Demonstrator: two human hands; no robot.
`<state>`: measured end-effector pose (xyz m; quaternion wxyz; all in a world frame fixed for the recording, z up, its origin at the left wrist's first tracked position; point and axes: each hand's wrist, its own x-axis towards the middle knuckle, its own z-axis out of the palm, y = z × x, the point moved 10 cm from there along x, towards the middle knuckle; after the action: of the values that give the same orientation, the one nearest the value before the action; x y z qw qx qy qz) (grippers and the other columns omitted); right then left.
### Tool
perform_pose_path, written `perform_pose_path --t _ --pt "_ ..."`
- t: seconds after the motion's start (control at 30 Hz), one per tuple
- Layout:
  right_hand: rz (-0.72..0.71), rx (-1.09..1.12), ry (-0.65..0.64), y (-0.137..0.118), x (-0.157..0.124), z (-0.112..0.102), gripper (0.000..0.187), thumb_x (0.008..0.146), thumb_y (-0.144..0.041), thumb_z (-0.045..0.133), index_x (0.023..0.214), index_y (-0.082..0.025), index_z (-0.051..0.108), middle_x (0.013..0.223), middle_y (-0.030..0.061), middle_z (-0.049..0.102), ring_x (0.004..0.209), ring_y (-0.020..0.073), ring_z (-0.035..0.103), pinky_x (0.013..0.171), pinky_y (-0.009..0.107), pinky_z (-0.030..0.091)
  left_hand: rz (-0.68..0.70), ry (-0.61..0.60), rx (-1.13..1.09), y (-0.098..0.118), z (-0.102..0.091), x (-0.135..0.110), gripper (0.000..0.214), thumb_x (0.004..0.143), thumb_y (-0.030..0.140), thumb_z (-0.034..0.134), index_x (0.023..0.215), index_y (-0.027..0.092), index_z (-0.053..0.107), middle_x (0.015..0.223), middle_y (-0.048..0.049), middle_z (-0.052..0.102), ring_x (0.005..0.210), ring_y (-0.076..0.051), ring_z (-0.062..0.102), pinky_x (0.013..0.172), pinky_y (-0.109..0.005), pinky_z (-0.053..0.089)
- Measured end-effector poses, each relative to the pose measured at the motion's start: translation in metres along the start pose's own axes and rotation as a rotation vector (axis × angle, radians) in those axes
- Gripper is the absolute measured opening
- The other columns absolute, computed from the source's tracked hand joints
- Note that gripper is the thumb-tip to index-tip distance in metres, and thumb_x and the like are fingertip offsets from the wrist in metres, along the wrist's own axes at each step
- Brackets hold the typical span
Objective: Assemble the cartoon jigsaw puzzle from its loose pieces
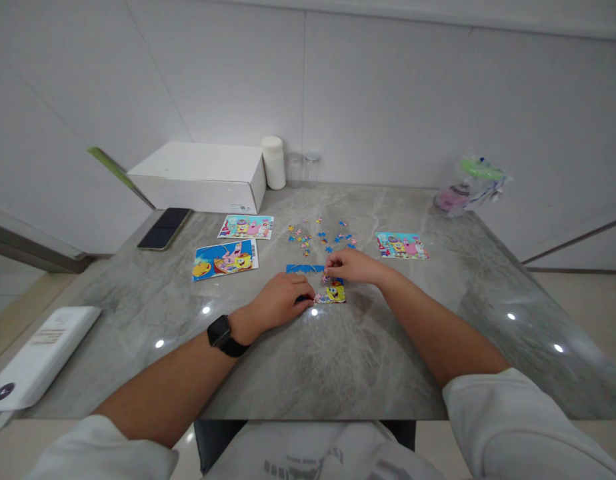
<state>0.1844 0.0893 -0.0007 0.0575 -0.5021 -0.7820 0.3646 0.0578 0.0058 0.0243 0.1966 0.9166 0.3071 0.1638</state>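
A partly assembled jigsaw puzzle [335, 293] with a cartoon picture lies on the grey marbled table in front of me. Its blue top row [301, 269] and the yellow figure at lower right show; the middle is partly hidden by my hands. My left hand [285, 301], with a black watch on the wrist, rests at the puzzle's left edge, thumb and forefinger apart and touching it. Above the puzzle's right part, my right hand [352, 267] pinches a small puzzle piece [326, 278]. Several loose puzzle pieces [324, 237] are scattered just beyond the puzzle.
Picture cards lie left [225, 260], behind that [245, 227], and right [403, 245]. A phone [164, 229], white box [198, 177], white bottle [273, 163] and two clear glasses [312, 170] stand toward the back. A bagged cup [471, 187] is far right; a white device [43, 357] lies left.
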Motion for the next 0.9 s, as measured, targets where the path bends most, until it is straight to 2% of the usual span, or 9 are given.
perform_pose_path --t 0.17,0.37,0.47,0.63,0.9 --pt "-0.018 0.122 0.02 -0.003 0.0 -0.002 0.017 0.084 -0.031 0.069 0.085 -0.015 0.074 0.076 0.0013 0.072 0.071 0.0147 0.063 0.063 0.023 0.045 -0.033 0.047 -0.031 -0.004 -0.005 0.001 0.016 0.098 0.036 0.068 0.099 0.022 0.075 0.096 -0.0058 0.075 0.091 -0.021 0.069 0.083 -0.034 0.05" --pt "-0.007 0.408 -0.01 -0.015 -0.005 0.004 0.021 0.081 -0.037 0.072 0.083 -0.016 0.073 0.073 -0.0005 0.069 0.067 0.0129 0.06 0.067 0.024 0.048 -0.157 0.224 -0.07 -0.019 -0.023 -0.002 0.017 0.098 0.037 0.066 0.098 0.022 0.074 0.086 -0.0029 0.073 0.078 -0.018 0.064 0.074 -0.031 0.046" --pt "0.02 0.484 -0.011 -0.021 -0.008 0.009 0.026 0.08 -0.042 0.074 0.083 -0.017 0.072 0.071 -0.0019 0.066 0.063 0.0114 0.056 0.061 0.023 0.046 -0.208 0.281 -0.12 -0.025 -0.028 -0.004 0.02 0.099 0.038 0.063 0.097 0.021 0.075 0.084 -0.0024 0.072 0.074 -0.016 0.062 0.07 -0.029 0.045" --pt "0.031 0.534 0.005 -0.025 -0.009 0.013 0.029 0.076 -0.046 0.076 0.082 -0.018 0.07 0.07 -0.0029 0.062 0.06 0.0099 0.052 0.053 0.021 0.042 -0.306 0.294 -0.227 -0.035 -0.025 -0.006 0.024 0.099 0.035 0.06 0.088 0.019 0.074 0.078 -0.0013 0.069 0.07 -0.014 0.058 0.064 -0.026 0.04" --pt "-0.094 0.552 0.042 -0.047 -0.011 0.014 0.041 0.08 -0.057 0.071 0.081 -0.017 0.066 0.068 -0.004 0.055 0.061 0.0095 0.045 0.055 0.023 0.037 -0.302 0.273 -0.382 -0.032 -0.02 -0.004 0.031 0.097 0.038 0.06 0.077 0.016 0.071 0.073 -0.0004 0.066 0.066 -0.012 0.055 0.061 -0.024 0.038"
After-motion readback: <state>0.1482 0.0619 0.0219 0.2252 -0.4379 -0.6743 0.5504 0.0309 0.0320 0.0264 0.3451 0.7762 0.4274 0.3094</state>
